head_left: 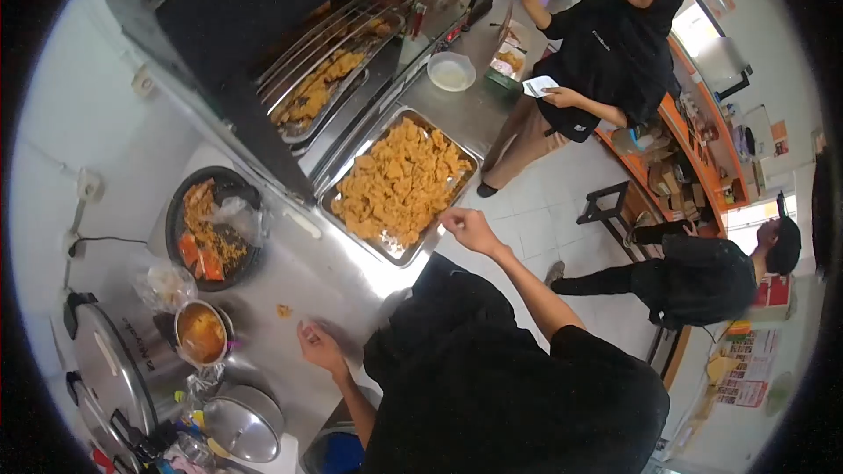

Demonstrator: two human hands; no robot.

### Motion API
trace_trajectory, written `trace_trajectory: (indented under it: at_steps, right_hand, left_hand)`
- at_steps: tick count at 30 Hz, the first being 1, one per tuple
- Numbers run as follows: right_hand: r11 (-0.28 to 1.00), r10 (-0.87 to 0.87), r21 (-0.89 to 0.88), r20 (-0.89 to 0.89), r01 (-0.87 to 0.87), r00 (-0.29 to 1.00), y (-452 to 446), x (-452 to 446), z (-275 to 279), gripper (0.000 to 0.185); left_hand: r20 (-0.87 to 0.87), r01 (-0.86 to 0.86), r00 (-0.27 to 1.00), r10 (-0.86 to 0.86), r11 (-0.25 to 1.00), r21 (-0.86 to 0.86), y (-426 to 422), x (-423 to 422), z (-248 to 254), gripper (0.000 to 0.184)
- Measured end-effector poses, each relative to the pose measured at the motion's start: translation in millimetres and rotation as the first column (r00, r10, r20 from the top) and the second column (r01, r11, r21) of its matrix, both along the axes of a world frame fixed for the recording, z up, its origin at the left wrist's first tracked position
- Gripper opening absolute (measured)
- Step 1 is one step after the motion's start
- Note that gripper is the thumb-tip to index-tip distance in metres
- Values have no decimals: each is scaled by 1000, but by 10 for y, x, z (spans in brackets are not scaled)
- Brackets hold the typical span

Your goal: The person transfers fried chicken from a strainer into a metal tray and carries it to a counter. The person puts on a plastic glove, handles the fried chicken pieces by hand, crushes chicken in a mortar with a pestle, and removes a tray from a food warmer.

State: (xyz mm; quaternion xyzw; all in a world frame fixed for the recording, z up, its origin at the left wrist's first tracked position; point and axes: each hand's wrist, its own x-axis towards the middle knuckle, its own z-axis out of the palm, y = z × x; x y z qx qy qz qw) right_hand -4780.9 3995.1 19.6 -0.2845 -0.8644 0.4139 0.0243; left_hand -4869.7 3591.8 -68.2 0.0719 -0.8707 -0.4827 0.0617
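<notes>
A metal tray (413,256) heaped with pieces of fried chicken (399,183) sits on the steel counter in front of me. My right hand (472,231) is at the tray's near right rim, its thumb and fingers closed together on the edge. Lower left, my left hand (322,348) hovers by the counter, fingers loosely bent and somewhat apart, with nothing visible in them. A small golden crumb (284,310) lies on the steel just beyond those fingers.
Left are a black bowl (248,254) with food and plastic packets, a pot of orange-brown liquid (201,333) and a large cooker (110,369). A glass display case (351,44) stands behind the tray, near a white bowl (451,72). Two people in black (606,53) stand right.
</notes>
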Motion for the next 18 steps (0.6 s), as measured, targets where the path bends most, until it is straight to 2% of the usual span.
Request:
trace_trajectory:
  at_steps: [2, 6, 9, 12, 14, 16, 18]
  right_hand:
    - [998, 38, -36, -161, -44, 986, 135, -534, 290, 23]
    - [992, 112, -15, -305, -122, 946, 745, -1304, 586, 25]
    - [993, -14, 86, -562, 76, 827, 1533, -1842, 742, 27]
    - [913, -69, 192, -798, 361, 598, 2686, -2416, 793, 29]
    - [895, -281, 27, -739, 445, 612, 3334, -2709, 1011, 37]
    - [841, -317, 87, -722, 535, 615, 4003, -3118, 895, 46]
    - [861, -294, 70, -740, 505, 604, 4289, -3430, 712, 50]
  left_hand:
    - [8, -6, 1000, 6, 1000, 22, 221, 13, 13, 32]
    - [-25, -35, 999, 34, 999, -25, 630, 80, 131, 31]
    - [-79, -120, 990, 114, 989, -82, 956, 139, 173, 31]
    - [-41, -211, 977, 207, 966, -149, 1288, 264, 181, 31]
    - [-93, -218, 974, 204, 961, -170, 1573, 313, 256, 33]
    - [-89, -234, 971, 221, 953, -191, 1839, 410, 334, 33]
    - [-75, -244, 970, 233, 946, -215, 2015, 585, 346, 34]
